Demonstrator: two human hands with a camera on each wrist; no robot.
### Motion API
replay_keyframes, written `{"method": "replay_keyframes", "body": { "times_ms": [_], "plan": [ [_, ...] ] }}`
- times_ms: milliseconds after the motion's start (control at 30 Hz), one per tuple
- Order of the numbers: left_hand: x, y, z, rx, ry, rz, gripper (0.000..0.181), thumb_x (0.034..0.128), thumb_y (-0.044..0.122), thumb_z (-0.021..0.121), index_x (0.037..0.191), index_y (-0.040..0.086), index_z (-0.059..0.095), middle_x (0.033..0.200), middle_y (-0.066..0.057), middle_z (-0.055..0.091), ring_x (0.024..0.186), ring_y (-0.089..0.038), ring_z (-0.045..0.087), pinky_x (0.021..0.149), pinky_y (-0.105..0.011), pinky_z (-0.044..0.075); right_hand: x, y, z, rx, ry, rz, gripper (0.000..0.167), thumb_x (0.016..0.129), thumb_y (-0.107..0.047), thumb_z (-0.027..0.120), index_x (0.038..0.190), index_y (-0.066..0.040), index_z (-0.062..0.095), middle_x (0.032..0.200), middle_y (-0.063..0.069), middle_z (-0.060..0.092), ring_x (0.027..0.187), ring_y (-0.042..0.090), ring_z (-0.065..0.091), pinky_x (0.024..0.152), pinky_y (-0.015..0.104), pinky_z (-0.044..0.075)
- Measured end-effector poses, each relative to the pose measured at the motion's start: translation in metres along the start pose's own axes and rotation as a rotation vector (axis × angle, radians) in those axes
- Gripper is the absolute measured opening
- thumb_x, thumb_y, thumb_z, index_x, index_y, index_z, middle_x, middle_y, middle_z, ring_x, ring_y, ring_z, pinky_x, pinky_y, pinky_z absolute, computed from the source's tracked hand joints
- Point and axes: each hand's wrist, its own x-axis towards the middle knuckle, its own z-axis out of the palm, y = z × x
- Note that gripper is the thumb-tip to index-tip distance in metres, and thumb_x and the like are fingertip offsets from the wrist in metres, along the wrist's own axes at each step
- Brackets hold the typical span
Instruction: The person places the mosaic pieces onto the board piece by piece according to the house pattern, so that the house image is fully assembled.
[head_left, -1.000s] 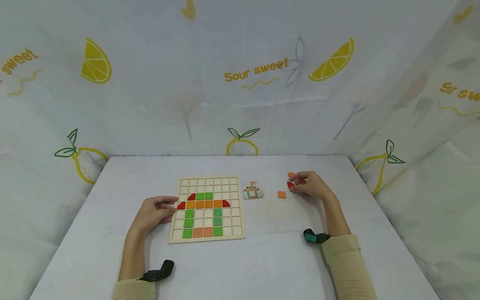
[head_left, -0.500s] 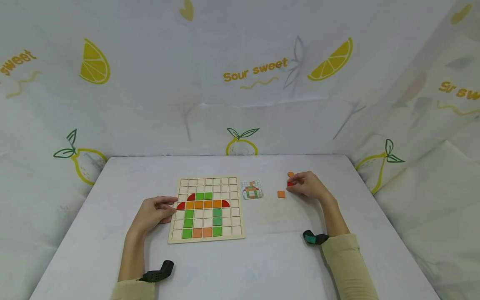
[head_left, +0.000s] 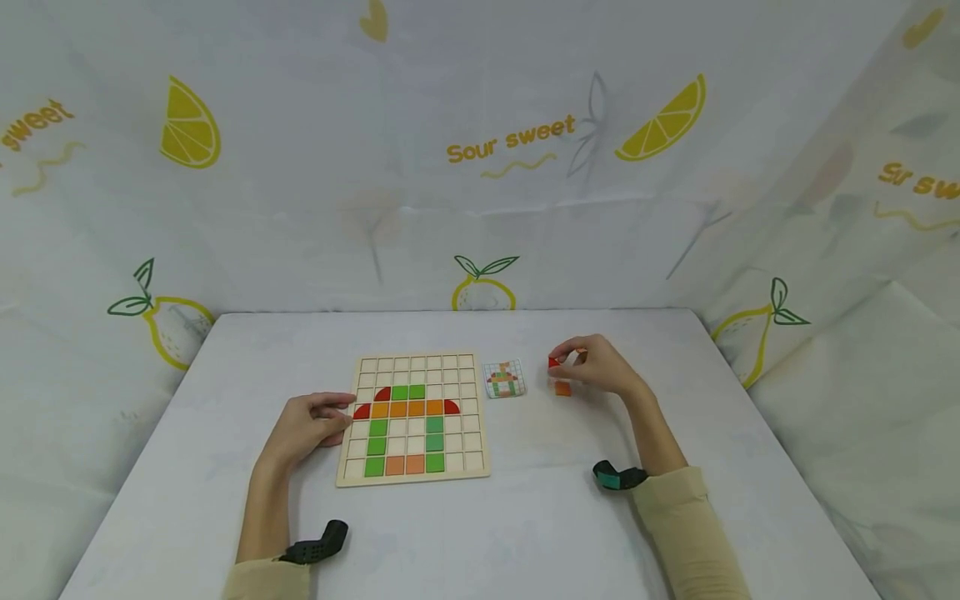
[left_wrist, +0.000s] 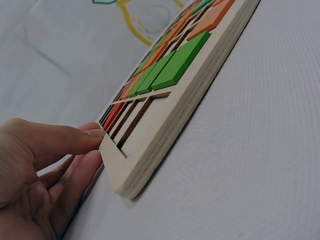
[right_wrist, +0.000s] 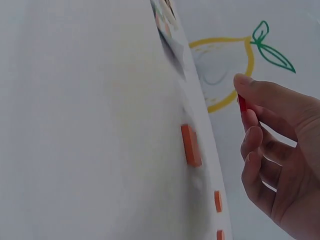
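My right hand pinches a small red tile between thumb and fingertips, above the table to the right of the pattern card. In the right wrist view the red tile shows as a thin edge, mostly covered by the thumb and fingers. My left hand touches the left edge of a wooden grid board with thumb and fingertips. Green, orange and red tiles fill part of the grid in a mushroom-like shape. An orange square tile lies just below the right hand.
More small orange pieces lie beyond the orange square in the right wrist view. The white-covered table ends at a back edge against a lemon-printed cloth. Black wrist cameras sit on both forearms.
My right hand has lifted the red tile from the loose pieces and moved left with it, toward the pattern card. The left hand and board have not moved.
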Motion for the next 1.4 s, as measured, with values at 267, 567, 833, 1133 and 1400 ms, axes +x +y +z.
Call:
{"method": "replay_keyframes", "body": {
  "times_ms": [267, 567, 833, 1133, 1400],
  "plan": [
    [0.000, 0.000, 0.000, -0.007, -0.001, 0.004, 0.046, 0.0978, 0.012, 0.077, 0.142, 0.003, 0.069, 0.108, -0.011, 0.070, 0.089, -0.016, 0.066, 0.069, -0.021, 0.064, 0.016, -0.039, 0.027, 0.030, -0.057, -0.051, 0.023, 0.091, -0.020, 0.088, 0.110, -0.008, 0.082, 0.105, 0.010, 0.074, 0.064, 0.013, 0.058, 0.058, 0.022, 0.047],
    [-0.001, 0.002, -0.001, -0.010, -0.001, -0.006, 0.045, 0.0976, 0.012, 0.077, 0.142, 0.005, 0.070, 0.109, -0.011, 0.070, 0.089, -0.016, 0.067, 0.071, -0.021, 0.064, 0.038, -0.075, 0.067, -0.012, -0.158, -0.054, 0.026, 0.091, -0.028, 0.089, 0.111, -0.013, 0.080, 0.099, 0.004, 0.074, 0.064, 0.017, 0.060, 0.058, 0.024, 0.049],
    [-0.002, 0.002, 0.000, -0.008, -0.002, 0.005, 0.045, 0.0975, 0.012, 0.077, 0.141, 0.003, 0.070, 0.109, -0.012, 0.071, 0.088, -0.017, 0.068, 0.070, -0.021, 0.064, 0.056, -0.101, 0.101, -0.059, -0.239, -0.146, 0.020, 0.093, -0.029, 0.087, 0.107, -0.016, 0.080, 0.099, -0.002, 0.074, 0.065, 0.009, 0.053, 0.063, 0.022, 0.044],
    [-0.002, 0.002, 0.000, 0.000, 0.001, 0.004, 0.045, 0.0977, 0.012, 0.077, 0.142, 0.004, 0.070, 0.110, -0.012, 0.072, 0.089, -0.016, 0.067, 0.070, -0.021, 0.064, 0.072, -0.112, 0.132, -0.132, -0.298, -0.162, 0.018, 0.094, -0.028, 0.086, 0.105, -0.015, 0.079, 0.087, -0.005, 0.070, 0.081, 0.009, 0.057, 0.073, 0.022, 0.046],
    [-0.002, 0.003, 0.000, 0.001, 0.003, 0.010, 0.044, 0.0973, 0.011, 0.077, 0.140, 0.004, 0.071, 0.110, -0.012, 0.072, 0.089, -0.017, 0.068, 0.071, -0.020, 0.064, 0.071, -0.115, 0.137, -0.151, -0.284, -0.141, 0.019, 0.095, -0.028, 0.086, 0.108, -0.015, 0.080, 0.092, -0.003, 0.072, 0.083, 0.011, 0.058, 0.076, 0.023, 0.048]
  ]
}}
